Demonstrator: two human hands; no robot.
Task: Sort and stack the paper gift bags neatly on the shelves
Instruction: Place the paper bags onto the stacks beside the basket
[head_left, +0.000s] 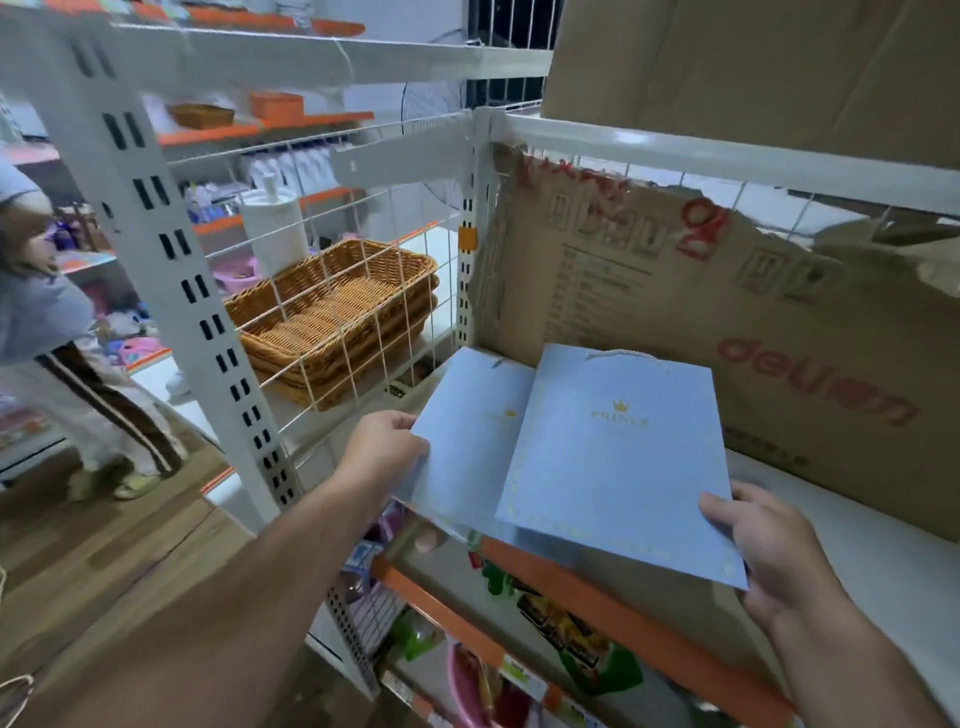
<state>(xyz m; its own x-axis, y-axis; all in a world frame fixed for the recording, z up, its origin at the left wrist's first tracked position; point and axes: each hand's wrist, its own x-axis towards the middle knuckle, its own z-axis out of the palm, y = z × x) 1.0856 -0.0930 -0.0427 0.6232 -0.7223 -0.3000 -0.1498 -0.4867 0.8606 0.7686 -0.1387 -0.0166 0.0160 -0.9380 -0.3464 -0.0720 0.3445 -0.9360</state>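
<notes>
Two flat light-blue paper gift bags with gold crown prints lie overlapped at the front of a white shelf (883, 561). The upper bag (618, 457) has a cord handle at its far edge and covers part of the lower bag (467, 431). My left hand (384, 452) grips the lower bag's left edge, thumb on top and a fingertip showing beneath. My right hand (769, 551) holds the upper bag's near right corner. Both bags stick out past the shelf's orange front edge (623, 603).
A large torn cardboard box (727, 312) stands on the shelf just behind the bags. Wicker baskets (332, 317) sit behind a wire grid (363, 260) to the left. Another box (753, 67) rests on the shelf above. A person (62, 338) stands at far left. Goods fill the lower shelf (519, 649).
</notes>
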